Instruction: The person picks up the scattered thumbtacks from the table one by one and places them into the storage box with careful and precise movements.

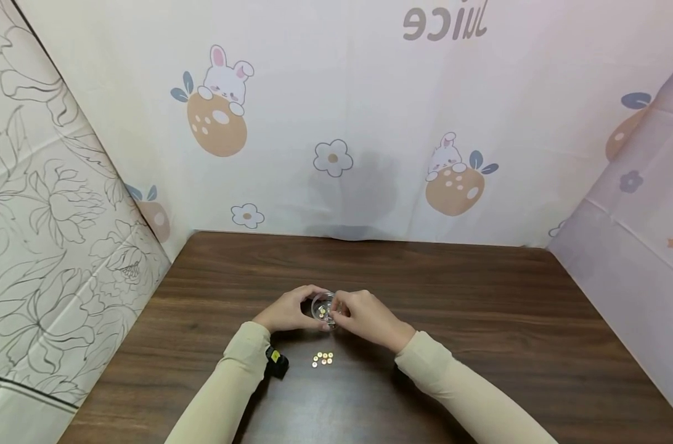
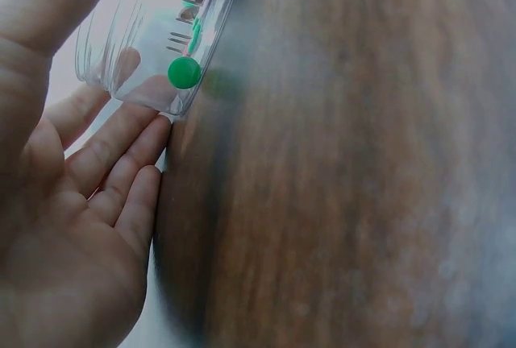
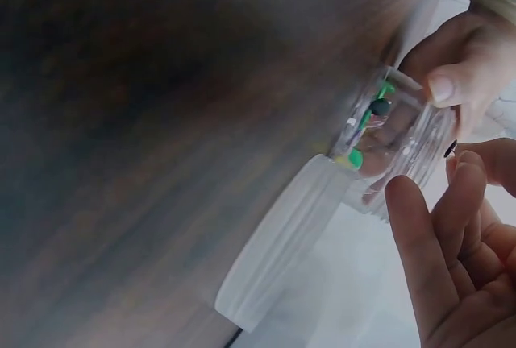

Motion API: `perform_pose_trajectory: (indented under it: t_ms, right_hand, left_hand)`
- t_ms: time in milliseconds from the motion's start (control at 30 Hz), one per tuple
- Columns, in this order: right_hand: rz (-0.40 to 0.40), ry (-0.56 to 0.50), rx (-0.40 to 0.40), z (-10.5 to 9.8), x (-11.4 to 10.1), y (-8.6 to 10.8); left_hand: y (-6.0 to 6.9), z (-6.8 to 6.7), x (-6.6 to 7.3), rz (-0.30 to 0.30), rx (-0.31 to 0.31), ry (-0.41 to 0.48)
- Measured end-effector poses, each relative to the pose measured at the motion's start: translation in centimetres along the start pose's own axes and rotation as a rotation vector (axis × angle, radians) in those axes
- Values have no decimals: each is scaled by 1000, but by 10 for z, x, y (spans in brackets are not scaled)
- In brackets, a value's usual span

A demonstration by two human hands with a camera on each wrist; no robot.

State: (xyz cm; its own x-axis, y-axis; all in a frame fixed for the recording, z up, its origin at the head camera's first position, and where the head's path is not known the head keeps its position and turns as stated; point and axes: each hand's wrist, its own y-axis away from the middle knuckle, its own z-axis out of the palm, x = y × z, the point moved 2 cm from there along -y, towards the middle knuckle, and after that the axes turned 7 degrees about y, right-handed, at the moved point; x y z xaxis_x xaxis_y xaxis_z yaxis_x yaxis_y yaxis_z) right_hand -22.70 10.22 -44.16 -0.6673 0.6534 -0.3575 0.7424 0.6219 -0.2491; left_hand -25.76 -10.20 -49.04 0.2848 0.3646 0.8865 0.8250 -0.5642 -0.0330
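Note:
A small clear plastic jar [image 1: 315, 306] stands on the table, with several thumbtacks [image 2: 185, 72] inside, one of them green-headed in the left wrist view. My left hand [image 1: 290, 311] grips the jar from the left, thumb on the near side and fingers round the far side. Over the jar's mouth, my right hand [image 1: 370, 317] pinches one dark-looking thumbtack [image 3: 451, 149] between thumb and fingertip. Closer to me, a small group of gold thumbtacks [image 1: 325, 356] lies on the table, heads down as far as I can see.
A whitish translucent lid-like ring [image 3: 278, 243] stands close beside the jar in the right wrist view; the right hand seems to hide it in the head view. The dark wooden table [image 1: 481, 296] ends at printed curtains [image 1: 292, 123] behind and at both sides.

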Motion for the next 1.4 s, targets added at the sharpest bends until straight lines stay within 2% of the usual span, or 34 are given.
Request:
perform_pose_trajectory:
  t_ms: [467, 800, 967, 1100, 1300, 1400]
  right_hand:
    - [40, 14, -50, 5, 5, -12]
    - [58, 31, -68, 7, 6, -15]
    - [58, 42, -69, 5, 5, -15]
    - [54, 35, -77, 3, 3, -13]
    - [50, 2, -118, 0, -1, -5]
    - [40, -8, -129, -3, -4, -1]
  left_hand:
    - [0, 0, -1, 14, 4, 11]
    - [0, 1, 2, 1, 5, 20]
    - [1, 2, 4, 15, 16, 36]
    - [3, 2, 12, 20, 32, 35]
    - [10, 0, 30, 45, 16, 27]
    - [11, 0, 30, 51, 14, 35]
